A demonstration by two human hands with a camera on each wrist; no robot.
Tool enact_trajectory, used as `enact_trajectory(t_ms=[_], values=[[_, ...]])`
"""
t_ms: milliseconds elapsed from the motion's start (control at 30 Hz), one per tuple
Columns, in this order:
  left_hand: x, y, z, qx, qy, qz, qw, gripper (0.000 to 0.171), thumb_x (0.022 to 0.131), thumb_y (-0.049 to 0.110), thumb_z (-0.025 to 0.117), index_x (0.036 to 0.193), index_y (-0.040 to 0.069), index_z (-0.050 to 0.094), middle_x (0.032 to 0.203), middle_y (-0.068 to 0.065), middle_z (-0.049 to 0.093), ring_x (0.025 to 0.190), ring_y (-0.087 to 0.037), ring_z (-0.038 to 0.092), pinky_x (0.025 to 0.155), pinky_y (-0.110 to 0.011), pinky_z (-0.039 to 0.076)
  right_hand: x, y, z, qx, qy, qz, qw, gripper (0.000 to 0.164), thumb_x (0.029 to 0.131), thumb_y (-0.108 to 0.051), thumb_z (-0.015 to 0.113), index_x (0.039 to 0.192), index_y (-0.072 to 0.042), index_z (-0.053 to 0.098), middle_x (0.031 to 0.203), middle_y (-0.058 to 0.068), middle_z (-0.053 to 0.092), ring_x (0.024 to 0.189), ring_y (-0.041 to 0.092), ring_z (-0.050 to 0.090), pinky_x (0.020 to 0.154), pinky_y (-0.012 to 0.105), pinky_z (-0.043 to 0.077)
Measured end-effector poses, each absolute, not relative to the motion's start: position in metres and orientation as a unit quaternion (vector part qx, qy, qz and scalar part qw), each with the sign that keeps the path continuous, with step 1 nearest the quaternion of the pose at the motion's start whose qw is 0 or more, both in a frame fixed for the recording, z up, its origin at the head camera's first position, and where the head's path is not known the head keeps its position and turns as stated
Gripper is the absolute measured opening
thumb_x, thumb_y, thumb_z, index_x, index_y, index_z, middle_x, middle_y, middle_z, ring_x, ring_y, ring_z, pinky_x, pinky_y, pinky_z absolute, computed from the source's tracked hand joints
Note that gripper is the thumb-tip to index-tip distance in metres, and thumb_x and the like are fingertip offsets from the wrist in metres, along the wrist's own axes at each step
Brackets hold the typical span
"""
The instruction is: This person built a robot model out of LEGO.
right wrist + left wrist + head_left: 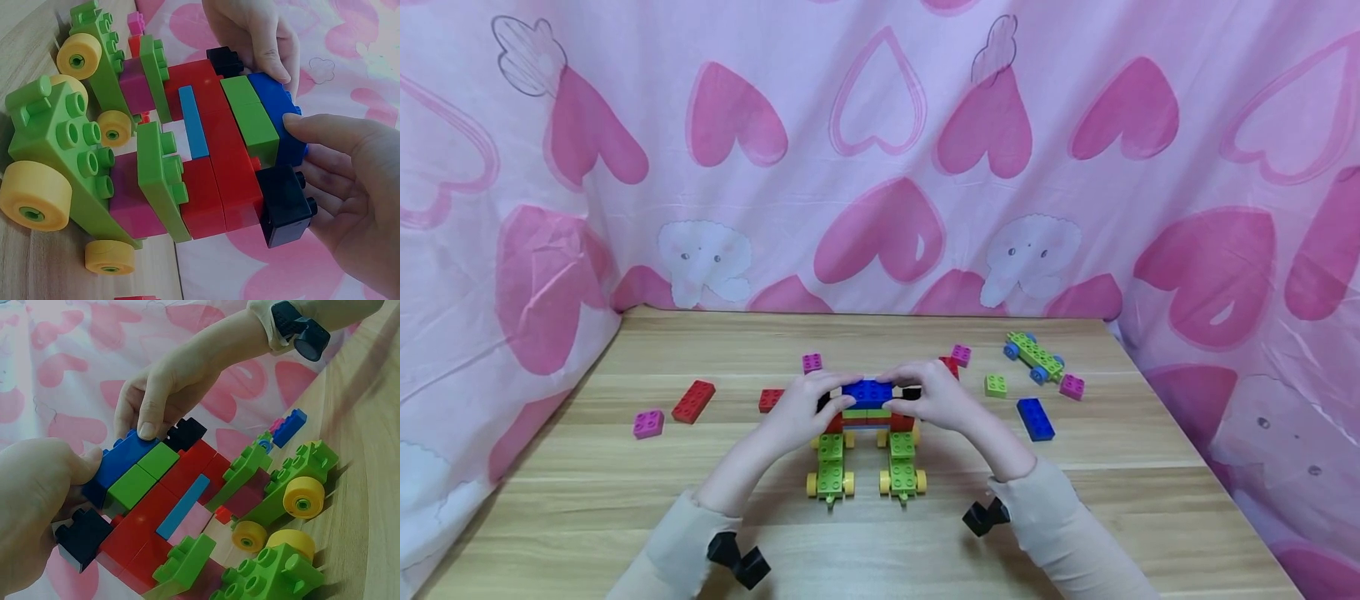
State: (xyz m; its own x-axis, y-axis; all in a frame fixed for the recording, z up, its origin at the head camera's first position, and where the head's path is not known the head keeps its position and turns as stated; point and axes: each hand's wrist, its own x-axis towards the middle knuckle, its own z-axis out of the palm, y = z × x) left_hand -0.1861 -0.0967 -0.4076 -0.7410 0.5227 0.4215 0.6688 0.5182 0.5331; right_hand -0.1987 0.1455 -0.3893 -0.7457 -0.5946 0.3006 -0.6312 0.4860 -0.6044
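Observation:
Both hands work at the top of a toy brick build on the table. My left hand (805, 408) and right hand (936, 398) pinch the opposite ends of a blue brick (867, 393) between thumb and fingers. It lies on two light green bricks (250, 112). Below them come red bricks (215, 134) with a thin light blue piece (193, 122) across their face. A black brick (284, 200) sticks out at each side. Two leg-like stacks stand on green wheeled bases (831, 467) with yellow wheels (304, 497).
Left of the build lie a pink brick (648, 423), a red brick (693, 402) and another red brick (771, 400). On the right are a blue brick (1035, 419), a small green brick (996, 385) and a green base with blue wheels (1034, 356). A heart-patterned cloth (880, 208) hangs behind.

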Motion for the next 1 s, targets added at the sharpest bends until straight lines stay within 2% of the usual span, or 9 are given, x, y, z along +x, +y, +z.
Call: enact_trajectory(t_ms=[700,1000], values=[[-0.1851,-0.0946,-0.4105,-0.326,-0.863,-0.368,0.117,0.029,0.091,0.014,0.068,0.119,0.005,0.069,0.117,-0.012,0.071,0.111,-0.029,0.066,0.094,-0.045,0.054,-0.1954,0.1438,-0.3891,0.353,-0.867,0.349,0.049,0.03,0.084,-0.008,0.076,0.113,-0.001,0.071,0.109,0.013,0.073,0.1,0.025,0.069,0.089,0.037,0.057],[-0.1847,-0.0975,-0.4075,-0.316,-0.865,-0.382,0.084,0.033,0.091,0.016,0.069,0.122,0.007,0.068,0.12,-0.011,0.07,0.114,-0.029,0.065,0.097,-0.048,0.052,-0.1954,0.144,-0.3905,0.354,-0.862,0.36,0.043,0.03,0.084,-0.009,0.076,0.113,-0.001,0.071,0.109,0.013,0.073,0.101,0.025,0.069,0.089,0.037,0.057]])
